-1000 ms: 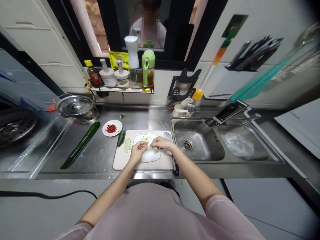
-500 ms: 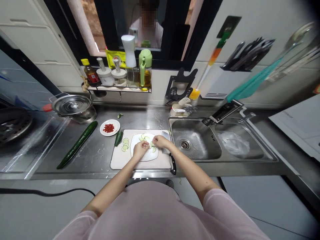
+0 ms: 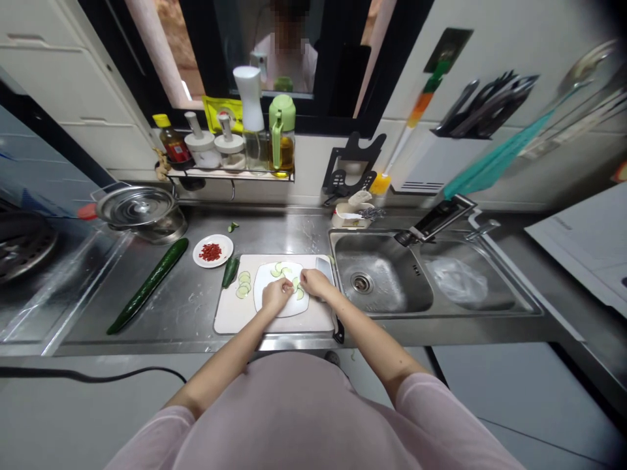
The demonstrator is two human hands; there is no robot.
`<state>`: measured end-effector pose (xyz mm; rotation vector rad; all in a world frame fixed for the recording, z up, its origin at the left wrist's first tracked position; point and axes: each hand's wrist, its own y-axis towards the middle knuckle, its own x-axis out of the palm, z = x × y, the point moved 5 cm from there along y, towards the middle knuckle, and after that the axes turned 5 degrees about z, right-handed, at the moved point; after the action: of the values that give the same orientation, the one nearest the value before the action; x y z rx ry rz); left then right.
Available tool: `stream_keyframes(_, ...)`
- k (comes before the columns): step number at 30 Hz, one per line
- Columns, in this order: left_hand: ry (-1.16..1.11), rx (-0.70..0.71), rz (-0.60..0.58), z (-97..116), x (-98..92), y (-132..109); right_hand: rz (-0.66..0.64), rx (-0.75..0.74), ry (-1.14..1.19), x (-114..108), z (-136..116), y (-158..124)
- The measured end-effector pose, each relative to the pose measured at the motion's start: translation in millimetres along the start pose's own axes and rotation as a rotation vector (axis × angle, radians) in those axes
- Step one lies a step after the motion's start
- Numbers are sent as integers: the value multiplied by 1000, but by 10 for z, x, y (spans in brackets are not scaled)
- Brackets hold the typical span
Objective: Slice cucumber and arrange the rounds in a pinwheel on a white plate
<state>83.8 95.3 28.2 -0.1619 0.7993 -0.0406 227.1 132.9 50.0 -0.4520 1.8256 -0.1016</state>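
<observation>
Over a white square plate (image 3: 262,300) my two hands work close together, fingertips nearly meeting. My left hand (image 3: 277,294) is closed in a pinch; whatever lies between its fingertips is too small to make out. My right hand (image 3: 315,283) pinches at the edge of a pale green cucumber slice (image 3: 296,285) on the plate's right side. More cucumber slices (image 3: 280,269) form a curve at the plate's far edge. Under the plate lies a white cutting board (image 3: 230,314), with a stack of cucumber slices (image 3: 243,285) on its left. A knife (image 3: 337,329) rests along its right edge, partly hidden by my right arm.
A cut cucumber piece (image 3: 230,271) sits at the board's left edge, near a small plate (image 3: 198,259) of red bits. Farther left are a whole cucumber (image 3: 149,285) and a lidded pot (image 3: 169,225). The sink (image 3: 392,281) is on the right; a bottle shelf (image 3: 220,173) hangs behind.
My left hand has turned slightly, its fingers still near the right-side slices. My right hand stays almost in place. The view has shifted a little.
</observation>
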Motion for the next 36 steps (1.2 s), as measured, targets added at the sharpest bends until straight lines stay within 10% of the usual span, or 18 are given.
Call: stream_keyframes(36, 165, 174, -20, 127, 153, 142, 32, 167, 42, -15, 236, -176)
